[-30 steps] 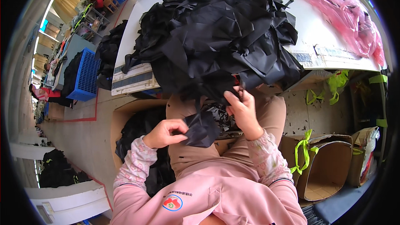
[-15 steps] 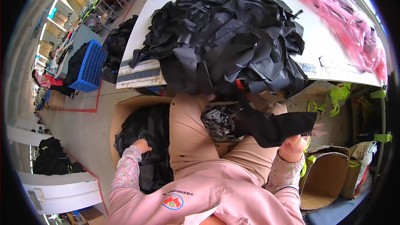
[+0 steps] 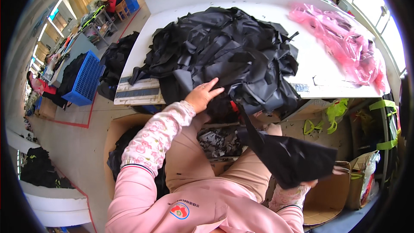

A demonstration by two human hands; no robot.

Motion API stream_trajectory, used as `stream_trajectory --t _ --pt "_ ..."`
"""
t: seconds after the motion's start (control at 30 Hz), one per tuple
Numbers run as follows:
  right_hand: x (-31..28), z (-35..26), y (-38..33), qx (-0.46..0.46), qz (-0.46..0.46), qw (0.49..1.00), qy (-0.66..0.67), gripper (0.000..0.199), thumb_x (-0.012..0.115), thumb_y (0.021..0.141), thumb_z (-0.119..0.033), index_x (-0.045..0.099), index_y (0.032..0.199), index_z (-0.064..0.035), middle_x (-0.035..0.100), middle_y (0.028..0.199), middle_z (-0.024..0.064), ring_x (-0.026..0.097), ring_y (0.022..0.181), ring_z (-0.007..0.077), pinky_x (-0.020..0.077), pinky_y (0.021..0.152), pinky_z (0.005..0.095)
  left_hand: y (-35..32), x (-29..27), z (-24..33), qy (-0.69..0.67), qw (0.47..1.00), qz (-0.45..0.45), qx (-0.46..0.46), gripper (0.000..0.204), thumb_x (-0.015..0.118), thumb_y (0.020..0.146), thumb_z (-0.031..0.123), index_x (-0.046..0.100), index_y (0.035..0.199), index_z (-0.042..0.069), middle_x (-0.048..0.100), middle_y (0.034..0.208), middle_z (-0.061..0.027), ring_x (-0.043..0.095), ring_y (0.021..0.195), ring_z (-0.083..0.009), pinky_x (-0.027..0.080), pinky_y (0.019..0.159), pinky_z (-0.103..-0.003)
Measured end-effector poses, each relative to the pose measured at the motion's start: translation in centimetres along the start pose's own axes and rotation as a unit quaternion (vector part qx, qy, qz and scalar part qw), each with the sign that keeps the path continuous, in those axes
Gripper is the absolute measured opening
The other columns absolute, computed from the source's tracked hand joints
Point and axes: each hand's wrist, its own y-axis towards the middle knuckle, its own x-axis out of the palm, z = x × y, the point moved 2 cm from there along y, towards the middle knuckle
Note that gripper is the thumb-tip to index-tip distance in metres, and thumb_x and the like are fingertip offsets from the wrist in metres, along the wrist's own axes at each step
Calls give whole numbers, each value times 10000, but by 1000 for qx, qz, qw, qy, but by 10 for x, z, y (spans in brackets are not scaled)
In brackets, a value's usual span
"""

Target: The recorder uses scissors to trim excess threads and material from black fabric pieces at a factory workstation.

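From the head view, the left hand lies flat with fingers spread on the near edge of the heap of black cloth, grasping nothing, the heap piled on the white tabletop just ahead of it. The right hand, low and mostly hidden, grips a black cloth piece that stretches from it up toward the heap; pink plastic bags lie well beyond it.

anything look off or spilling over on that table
Yes: the heap of black fabric pieces sprawls over the white table's near edge, where the left hand reaches in. The pink plastic bags lie crumpled at the right end.
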Motion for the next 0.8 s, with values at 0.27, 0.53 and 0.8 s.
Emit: stream_trajectory --t 0.27,0.53,0.8 --pt "30 17 9 1 50 995 -92 219 557 766 -199 719 784 -53 662 776 194 658 767 360 529 748 415 82 -114 -76 -129 956 262 -40 377 502 623 -147 692 888 42 681 942 -124 649 949 -286 496 884 -340" --pt "-82 -27 -107 -40 82 941 327 191 602 754 -178 694 716 -14 662 750 183 660 763 336 520 764 387 122 -192 -98 67 801 583 -115 496 542 704 -102 576 1172 59 557 1173 -200 529 1102 -386 426 950 -416" --pt "-166 -151 -85 -300 -80 613 726 296 738 812 -236 592 979 -40 643 997 87 618 859 207 508 735 354 73 -2 -100 -35 965 -148 -214 837 733 681 444 400 1405 190 213 1511 -232 171 1418 -374 118 1142 -543"
